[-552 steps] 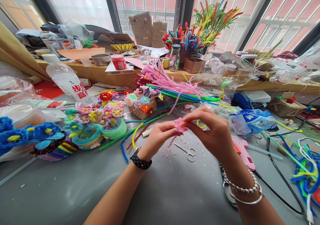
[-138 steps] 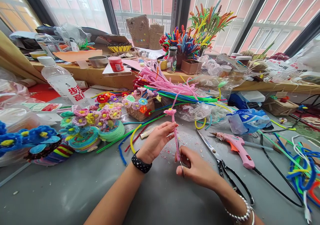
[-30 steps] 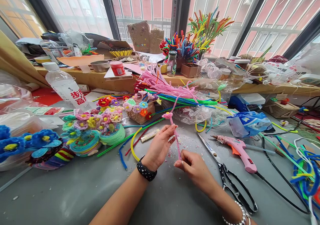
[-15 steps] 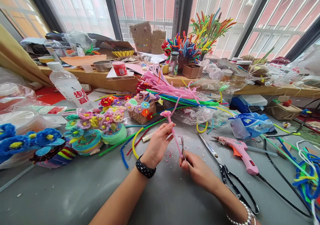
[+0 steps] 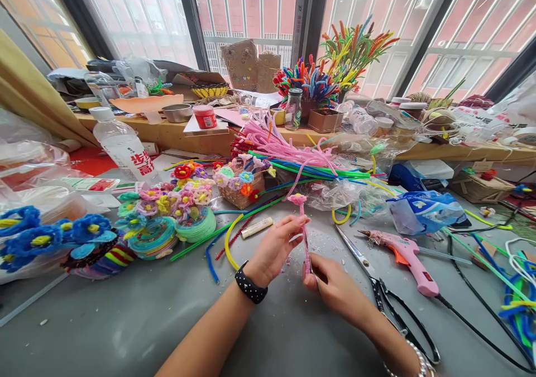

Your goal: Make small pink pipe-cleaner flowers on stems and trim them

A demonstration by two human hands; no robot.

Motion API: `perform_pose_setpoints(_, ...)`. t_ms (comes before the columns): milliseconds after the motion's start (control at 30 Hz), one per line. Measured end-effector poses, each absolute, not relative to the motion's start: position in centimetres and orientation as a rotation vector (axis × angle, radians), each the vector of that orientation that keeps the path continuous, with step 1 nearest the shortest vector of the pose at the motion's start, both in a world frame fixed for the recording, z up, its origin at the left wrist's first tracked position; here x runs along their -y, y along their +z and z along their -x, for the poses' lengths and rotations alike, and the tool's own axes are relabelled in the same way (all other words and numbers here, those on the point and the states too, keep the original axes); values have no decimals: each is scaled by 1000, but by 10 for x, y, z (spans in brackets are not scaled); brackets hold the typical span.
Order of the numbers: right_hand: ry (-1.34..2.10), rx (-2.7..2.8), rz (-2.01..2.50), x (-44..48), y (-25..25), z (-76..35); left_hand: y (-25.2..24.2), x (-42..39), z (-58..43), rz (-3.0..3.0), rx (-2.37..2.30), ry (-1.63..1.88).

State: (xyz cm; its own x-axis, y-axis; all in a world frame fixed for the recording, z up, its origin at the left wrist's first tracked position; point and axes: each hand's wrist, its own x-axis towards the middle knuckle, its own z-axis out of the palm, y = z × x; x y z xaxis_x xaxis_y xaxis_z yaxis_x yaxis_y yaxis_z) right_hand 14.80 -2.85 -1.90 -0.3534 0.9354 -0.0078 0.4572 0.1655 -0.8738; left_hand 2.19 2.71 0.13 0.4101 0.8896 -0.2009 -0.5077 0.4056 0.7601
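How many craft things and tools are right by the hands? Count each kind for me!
Pink flower, held by the left hand and right hand: 1
Big scissors: 1
Pink glue gun: 1
Glue stick: 1
Total: 4

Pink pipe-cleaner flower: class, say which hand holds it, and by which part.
Both. The left hand pinches the pink pipe-cleaner flower midway up its stem; the right hand grips the stem's lower end.
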Motion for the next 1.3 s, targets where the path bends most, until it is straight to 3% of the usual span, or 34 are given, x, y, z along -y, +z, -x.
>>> perform_pose_setpoints(733,1079,1722,1427,30,-20,-145,0,-32,-20,-684,-669,1090)
perform_pose_setpoints(1300,1107,1745,1442,29,-20,-148,3,-28,-24,-729,-684,987)
